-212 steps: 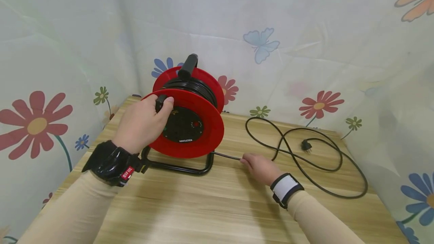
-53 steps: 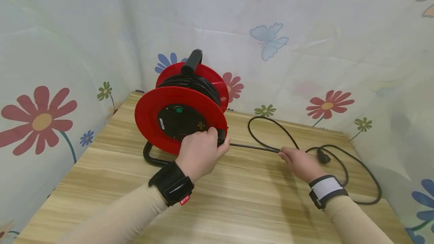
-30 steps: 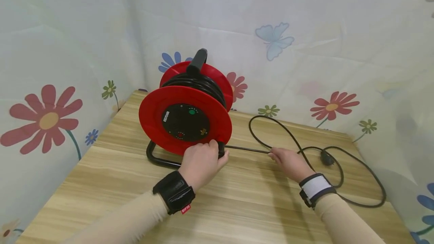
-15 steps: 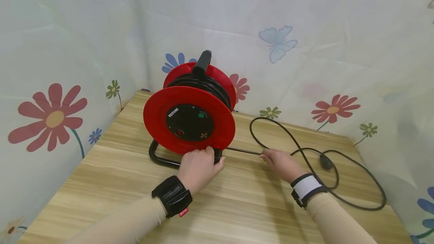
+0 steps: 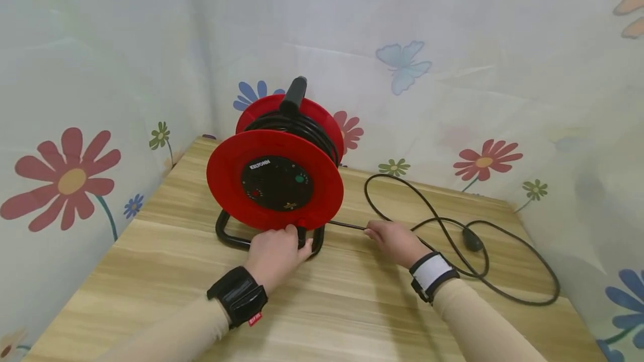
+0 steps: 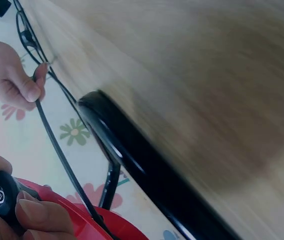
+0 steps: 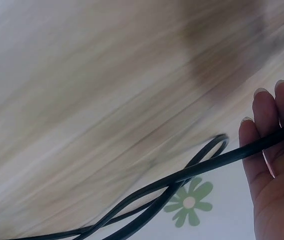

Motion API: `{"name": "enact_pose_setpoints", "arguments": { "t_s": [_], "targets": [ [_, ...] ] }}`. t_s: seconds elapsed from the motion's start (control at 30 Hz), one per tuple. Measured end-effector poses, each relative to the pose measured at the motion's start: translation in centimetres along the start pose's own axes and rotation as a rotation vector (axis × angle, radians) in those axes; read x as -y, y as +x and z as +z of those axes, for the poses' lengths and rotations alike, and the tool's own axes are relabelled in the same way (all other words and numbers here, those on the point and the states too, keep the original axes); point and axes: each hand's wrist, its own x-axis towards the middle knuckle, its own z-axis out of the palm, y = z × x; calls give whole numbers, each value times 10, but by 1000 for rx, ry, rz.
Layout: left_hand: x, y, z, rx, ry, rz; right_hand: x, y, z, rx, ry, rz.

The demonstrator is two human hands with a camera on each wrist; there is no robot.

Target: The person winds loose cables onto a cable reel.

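Note:
A red cable reel (image 5: 226,183) stands on the wooden table in the head view, its black disc lettered and black cable wound between its flanges. My left hand (image 5: 274,253) grips the crank knob (image 5: 302,234) at the bottom of the front flange; the left wrist view shows fingers curled round this knob (image 6: 4,197). My right hand (image 5: 394,242) pinches the black cable (image 5: 347,225) a short way right of the reel, between thumb and fingers. In the right wrist view the cable (image 7: 242,151) crosses the fingers of that hand.
Loose cable loops (image 5: 528,300) lie on the table to the right, with a black plug (image 5: 472,239) among them. The reel has a black tubular stand (image 5: 233,241) and a carry handle (image 5: 293,95) on top. A flower-printed curtain (image 5: 327,27) surrounds the table (image 5: 327,317).
The crank has swung clockwise from the flange's right side to its bottom, my left hand with it. My right hand has come left toward the reel, still pinching the cable. The plug has shifted slightly.

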Motion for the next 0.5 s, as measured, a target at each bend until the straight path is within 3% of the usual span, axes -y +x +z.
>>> {"name": "enact_pose_setpoints", "arguments": {
  "t_s": [0.17,0.37,0.5],
  "targets": [
    [11,-6,-2,31,-5,-33,9,13,4,28,19,-10],
    [16,-9,-8,-31,-31,-26,13,20,9,23,15,-27],
    [17,-9,-7,-33,-22,-19,13,21,12,23,22,-15]
  ]
}}
